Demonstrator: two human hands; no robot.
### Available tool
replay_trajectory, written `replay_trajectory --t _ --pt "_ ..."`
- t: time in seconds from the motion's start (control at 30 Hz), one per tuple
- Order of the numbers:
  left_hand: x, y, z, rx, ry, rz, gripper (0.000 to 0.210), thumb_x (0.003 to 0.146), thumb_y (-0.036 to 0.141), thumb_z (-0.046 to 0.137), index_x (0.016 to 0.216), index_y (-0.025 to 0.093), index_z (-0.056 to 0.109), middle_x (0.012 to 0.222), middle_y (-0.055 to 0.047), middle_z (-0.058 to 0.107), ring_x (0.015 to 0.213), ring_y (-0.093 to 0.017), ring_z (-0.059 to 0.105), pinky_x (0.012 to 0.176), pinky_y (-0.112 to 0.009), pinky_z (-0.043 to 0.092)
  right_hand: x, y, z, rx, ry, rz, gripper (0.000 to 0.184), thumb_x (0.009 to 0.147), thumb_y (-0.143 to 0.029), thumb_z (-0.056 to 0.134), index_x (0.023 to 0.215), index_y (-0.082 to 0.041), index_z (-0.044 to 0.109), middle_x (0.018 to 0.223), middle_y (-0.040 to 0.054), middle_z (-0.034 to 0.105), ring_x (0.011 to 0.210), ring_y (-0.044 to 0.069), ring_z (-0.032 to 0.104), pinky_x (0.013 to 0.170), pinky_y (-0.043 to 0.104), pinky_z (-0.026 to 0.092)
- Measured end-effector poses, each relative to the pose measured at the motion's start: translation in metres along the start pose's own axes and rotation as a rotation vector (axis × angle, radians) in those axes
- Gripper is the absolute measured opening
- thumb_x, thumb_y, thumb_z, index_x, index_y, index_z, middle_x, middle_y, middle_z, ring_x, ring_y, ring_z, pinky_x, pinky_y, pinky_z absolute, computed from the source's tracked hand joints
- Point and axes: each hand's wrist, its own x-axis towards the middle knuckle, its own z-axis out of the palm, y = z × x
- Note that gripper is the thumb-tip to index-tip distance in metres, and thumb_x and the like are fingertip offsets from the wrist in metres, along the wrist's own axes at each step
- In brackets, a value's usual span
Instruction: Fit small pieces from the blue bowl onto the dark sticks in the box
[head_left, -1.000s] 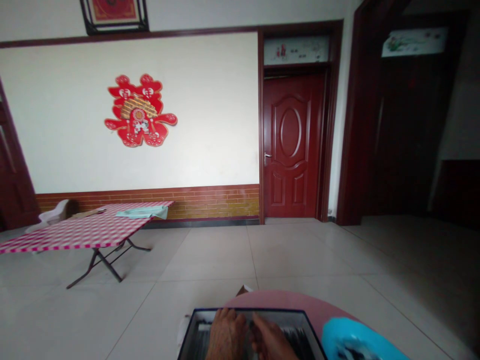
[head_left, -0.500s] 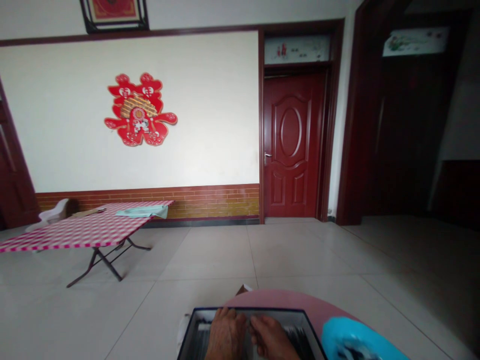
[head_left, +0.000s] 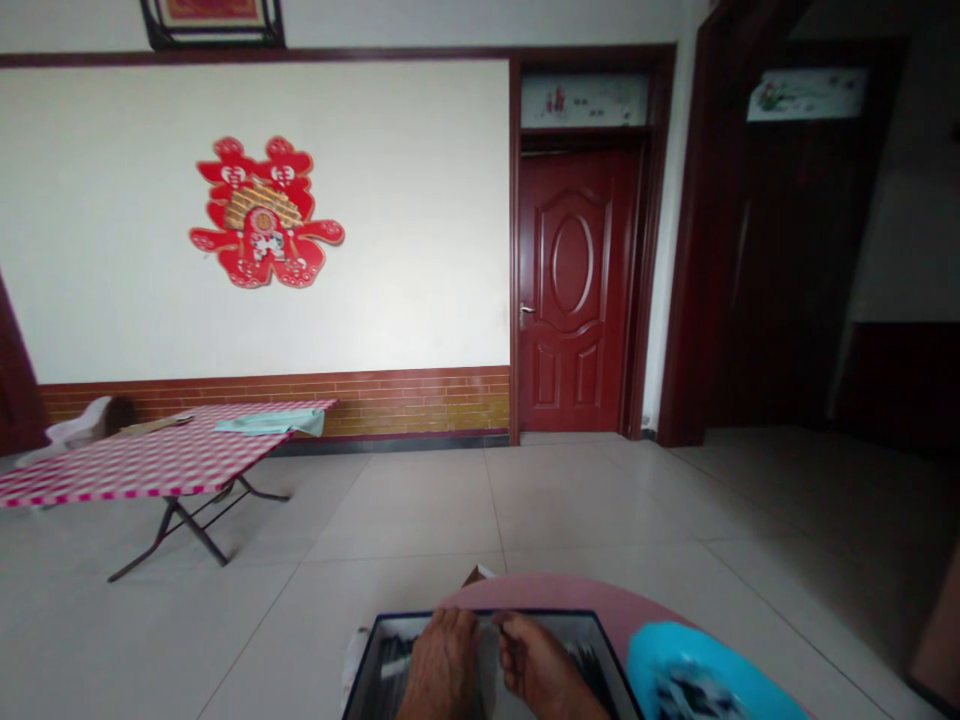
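Note:
A white tray with a dark blue rim [head_left: 604,640] stands before me, with both my hands inside it. My left hand [head_left: 441,660] is closed, back up, with its fingers curled down toward the tray's far side. Beside it my right hand [head_left: 538,660] is closed in a pinch, thumb against curled fingers. Whatever either hand holds is too small or hidden to make out. Dark, thin items [head_left: 589,665] lie in the tray to the right, and more dark items show left of my left hand. A pale grey patch shows between the hands.
The tray rests at a round pink tabletop [head_left: 570,592]. Right of it sits a bright blue basin [head_left: 679,650] holding dark and white pieces. A folding table with a red checked cloth [head_left: 150,465] stands at left. A red door [head_left: 574,290] is in the far wall.
The view has turned slightly, so the room and tray sit a little further left or higher. Both hands stay close together in the tray, with the right one's fingers slightly shifted.

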Motion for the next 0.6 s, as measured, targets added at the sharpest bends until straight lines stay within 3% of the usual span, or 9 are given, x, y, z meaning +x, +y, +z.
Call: replay_trajectory --t 0.13,0.3,0.43,0.6 --pt "-0.001 -0.001 -0.003 0.066 -0.039 0.04 0.047 0.082 0.008 0.042 0.124 0.028 0.046 0.101 -0.005 0.062 0.091 -0.021 0.056 0.074 -0.029 0.045 -0.007 -0.022 -0.003 -0.212 0.074 -0.132 0.016 0.065 -0.027 0.055 0.077 -0.017 0.059 0.057 -0.0046 0.055 0.051 0.008 0.051 0.048 0.019 0.035" --pt "0.001 0.005 -0.009 0.079 -0.094 0.037 0.049 0.083 0.007 0.039 0.125 0.031 0.046 0.104 -0.006 0.061 0.094 -0.021 0.055 0.074 -0.028 0.045 -0.016 -0.053 -0.022 -0.459 0.155 -0.198 0.022 0.062 -0.021 0.052 0.082 -0.017 0.061 0.053 -0.0038 0.057 0.048 0.01 0.05 0.044 0.021 0.033" --pt "0.002 0.008 -0.01 0.053 -0.099 0.048 0.044 0.084 0.009 0.039 0.122 0.028 0.051 0.103 -0.007 0.062 0.095 -0.021 0.056 0.075 -0.029 0.045 -0.034 -0.073 -0.054 -0.63 0.233 -0.284 0.023 0.063 -0.02 0.051 0.083 -0.017 0.062 0.053 -0.0034 0.057 0.048 0.012 0.049 0.045 0.023 0.034" --pt "0.001 0.006 -0.01 -0.059 -0.071 0.062 0.027 0.09 0.022 0.038 0.104 0.026 0.061 0.095 -0.005 0.065 0.09 -0.019 0.059 0.077 -0.029 0.045 -0.075 -0.097 -0.106 -0.878 0.401 -0.406 0.012 0.062 -0.019 0.053 0.069 -0.02 0.063 0.063 -0.0004 0.062 0.062 0.016 0.054 0.062 0.028 0.039"
